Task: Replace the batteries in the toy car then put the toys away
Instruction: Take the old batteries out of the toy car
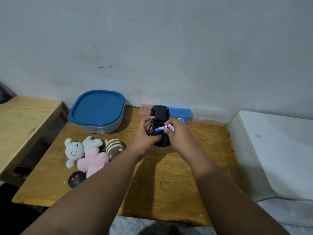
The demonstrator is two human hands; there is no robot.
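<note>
The blue toy car (160, 114) lies upside down on the wooden table (162, 180), black underside up. My left hand (145, 136) grips its left side. My right hand (177, 134) pinches blue-and-white batteries (163, 128) over the open underside. More loose batteries (183, 119) lie just right of the car. A white plush bear (77, 150), a pink plush (93, 160) and a striped brown plush (113, 146) lie at the left. A black remote with red buttons (75, 179) sits in front of them.
A clear tub with a blue lid (97, 110) stands at the back left. Pink (145, 109), blue (180, 112) and clear (210, 117) small boxes line the wall. A second wooden table (22, 122) stands left, a white appliance (277, 150) right.
</note>
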